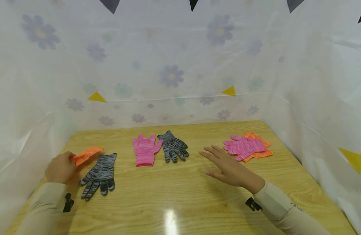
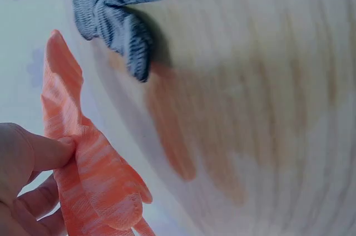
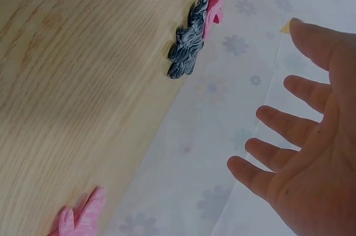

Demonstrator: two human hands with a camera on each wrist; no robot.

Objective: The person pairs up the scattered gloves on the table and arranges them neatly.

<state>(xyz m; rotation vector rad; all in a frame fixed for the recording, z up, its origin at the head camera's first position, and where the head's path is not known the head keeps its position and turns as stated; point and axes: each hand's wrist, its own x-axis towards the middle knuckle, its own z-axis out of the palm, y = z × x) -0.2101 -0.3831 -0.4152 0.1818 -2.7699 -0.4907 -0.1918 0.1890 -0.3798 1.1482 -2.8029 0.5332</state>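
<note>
1. My L hand (image 1: 60,167), nr L edge of desk (image 1: 168,189): fingers (image 2: 41,197) pinching the orange glove (image 1: 87,155), thumb in front, others behind. Glove is raised off the surface, w/ its reflection visible in L wrist view.
2. My R hand (image 1: 227,166): fingers spread, above desk, just beside the R-hand stack as seen from the head.
3. Grey-black glove (image 1: 101,174): lies just R of L hand, digits toward me; sits btwn the orange glove and mid-desk.
4. Pink glove (image 1: 145,151): mid-desk, cuff toward me. Its thumb reaches the second grey-black glove (image 1: 172,147); touching or just beside, can't tell.
5. R-hand stack: second pink glove (image 1: 246,147) atop second orange glove (image 1: 265,154), hiding much of it.
6. Surround: flowered white sheet (image 1: 145,88) at back + both sides, w/ yellow triangles (image 1: 229,91) and dark triangles (image 1: 110,4).
7. Black clip (image 1: 68,203) at each sleeve (image 1: 277,204).
</note>
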